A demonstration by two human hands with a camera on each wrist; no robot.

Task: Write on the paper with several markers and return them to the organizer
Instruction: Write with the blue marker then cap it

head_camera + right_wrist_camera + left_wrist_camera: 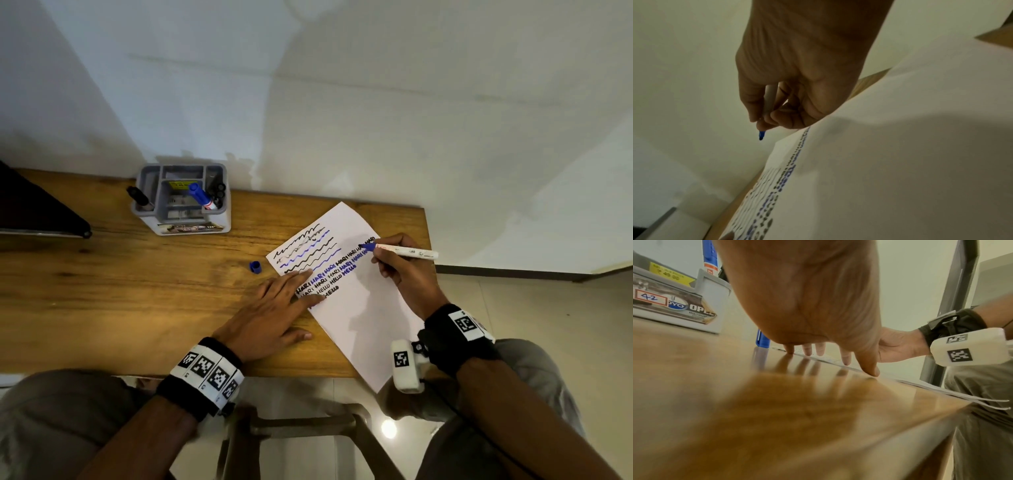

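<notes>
Marker (404, 251), uncapped, blue tip over the paper (363, 308): my right hand (404, 274) pinches it. My left hand (274, 311) lies flat, fingers on paper's edge. Cap (255, 267) on counter (137, 284); organizer (181, 200) at the wall.

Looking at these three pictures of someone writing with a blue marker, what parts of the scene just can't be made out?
- Head view: the left hand covers the start of the written lines on the paper.
- Head view: labels on the organizer are too small to read.
- Left wrist view: the blue cap is half hidden behind the palm.
- Right wrist view: the writing is blurred, and the right hand hides most of the blue marker.
</notes>
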